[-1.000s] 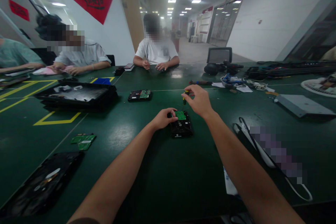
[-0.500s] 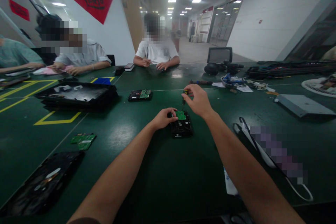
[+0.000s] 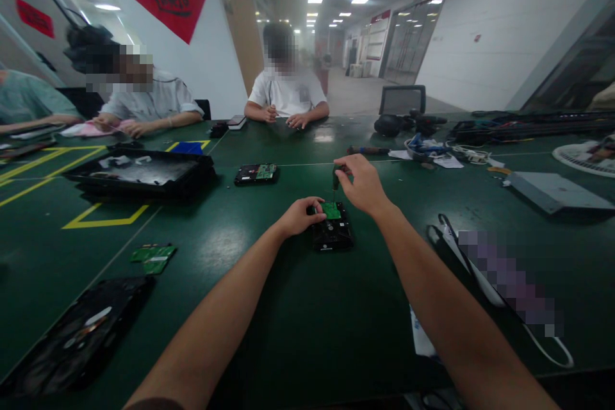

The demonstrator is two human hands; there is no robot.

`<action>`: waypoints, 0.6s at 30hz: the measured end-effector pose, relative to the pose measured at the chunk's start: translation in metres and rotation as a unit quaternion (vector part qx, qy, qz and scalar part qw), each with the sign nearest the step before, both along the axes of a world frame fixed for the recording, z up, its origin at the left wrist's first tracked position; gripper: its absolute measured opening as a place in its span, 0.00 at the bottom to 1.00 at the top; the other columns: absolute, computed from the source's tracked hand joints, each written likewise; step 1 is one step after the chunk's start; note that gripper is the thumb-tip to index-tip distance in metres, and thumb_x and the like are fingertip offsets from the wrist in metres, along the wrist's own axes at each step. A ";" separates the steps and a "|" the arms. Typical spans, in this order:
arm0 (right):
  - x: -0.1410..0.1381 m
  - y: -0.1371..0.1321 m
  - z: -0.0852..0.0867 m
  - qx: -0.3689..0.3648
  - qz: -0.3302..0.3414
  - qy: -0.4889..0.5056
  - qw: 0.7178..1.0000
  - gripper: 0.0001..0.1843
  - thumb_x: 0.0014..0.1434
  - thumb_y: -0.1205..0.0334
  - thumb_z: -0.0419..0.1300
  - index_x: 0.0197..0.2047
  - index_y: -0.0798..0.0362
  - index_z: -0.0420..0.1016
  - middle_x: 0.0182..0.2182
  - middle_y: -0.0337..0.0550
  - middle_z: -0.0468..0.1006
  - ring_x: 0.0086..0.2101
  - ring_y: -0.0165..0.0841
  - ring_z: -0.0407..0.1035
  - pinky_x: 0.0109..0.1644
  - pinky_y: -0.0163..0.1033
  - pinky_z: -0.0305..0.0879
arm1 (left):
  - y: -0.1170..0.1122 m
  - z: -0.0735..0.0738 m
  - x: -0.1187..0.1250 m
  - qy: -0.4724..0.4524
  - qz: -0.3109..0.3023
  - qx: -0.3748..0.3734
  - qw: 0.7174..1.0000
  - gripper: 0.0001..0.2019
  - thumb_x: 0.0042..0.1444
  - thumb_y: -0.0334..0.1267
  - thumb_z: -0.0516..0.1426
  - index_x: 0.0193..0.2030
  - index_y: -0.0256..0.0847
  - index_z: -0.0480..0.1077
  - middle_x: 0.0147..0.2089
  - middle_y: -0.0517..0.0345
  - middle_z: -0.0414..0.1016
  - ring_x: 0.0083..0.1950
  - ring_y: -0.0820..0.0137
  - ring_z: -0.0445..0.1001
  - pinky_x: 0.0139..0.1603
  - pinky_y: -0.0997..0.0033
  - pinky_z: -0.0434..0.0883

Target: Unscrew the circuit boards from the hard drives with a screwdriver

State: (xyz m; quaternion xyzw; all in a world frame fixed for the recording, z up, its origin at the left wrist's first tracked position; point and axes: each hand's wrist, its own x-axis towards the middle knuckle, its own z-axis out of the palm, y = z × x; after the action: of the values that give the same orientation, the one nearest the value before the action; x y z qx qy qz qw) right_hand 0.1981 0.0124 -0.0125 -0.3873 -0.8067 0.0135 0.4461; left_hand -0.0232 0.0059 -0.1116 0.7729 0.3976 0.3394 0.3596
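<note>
A black hard drive [image 3: 332, 236] lies on the green table in front of me, with a green circuit board [image 3: 331, 210] on its far half. My left hand [image 3: 303, 214] grips the drive's left side, thumb and fingers at the edge of the board. Above it, my right hand [image 3: 360, 180] is closed round the handle of a screwdriver [image 3: 336, 180]. The screwdriver stands upright, its thin shaft pointing down to the board. The exact spot of the tip is too small to make out.
Another hard drive [image 3: 255, 174] lies farther back, left of a black tray [image 3: 144, 173]'s opposite side. Loose green circuit boards [image 3: 154, 257] and a black drive casing [image 3: 79, 336] lie at left. A grey metal box [image 3: 560, 193] and a lanyard [image 3: 480, 269] lie at right. Co-workers [image 3: 287, 96] sit opposite.
My right hand's fingers have shifted slightly on the screwdriver handle, covering more of its top. My left hand and the hard drive stay in place. The co-worker opposite has raised a thin tool.
</note>
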 end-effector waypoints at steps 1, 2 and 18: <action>0.000 0.000 0.000 -0.001 -0.002 0.002 1.000 0.11 0.64 0.66 0.58 0.50 0.51 0.74 0.47 0.51 0.76 0.46 0.43 0.73 0.54 0.51 0.71 | 0.000 0.000 0.000 0.000 0.001 0.001 1.000 0.07 0.57 0.40 0.65 0.36 0.40 0.73 0.61 0.47 0.75 0.60 0.56 0.74 0.65 0.54 0.64; 0.000 0.001 -0.001 -0.003 -0.003 0.005 1.000 0.11 0.64 0.65 0.58 0.49 0.51 0.74 0.47 0.51 0.76 0.46 0.43 0.73 0.53 0.51 0.71 | 0.000 0.000 0.000 0.001 0.002 0.001 1.000 0.07 0.57 0.40 0.65 0.36 0.40 0.74 0.61 0.47 0.75 0.60 0.56 0.74 0.65 0.54 0.63; -0.001 0.002 -0.002 -0.019 -0.013 0.024 0.999 0.11 0.63 0.64 0.60 0.50 0.51 0.74 0.47 0.51 0.78 0.44 0.43 0.74 0.51 0.51 0.72 | 0.003 -0.003 -0.001 0.002 -0.002 0.006 1.000 0.07 0.57 0.39 0.65 0.36 0.40 0.74 0.61 0.46 0.75 0.60 0.56 0.74 0.64 0.54 0.64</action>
State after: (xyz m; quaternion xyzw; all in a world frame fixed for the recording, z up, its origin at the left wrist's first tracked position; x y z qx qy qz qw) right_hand 0.1975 0.0144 -0.0144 -0.4057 -0.7905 0.0322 0.4577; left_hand -0.0238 0.0086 -0.1148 0.7767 0.3948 0.3393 0.3546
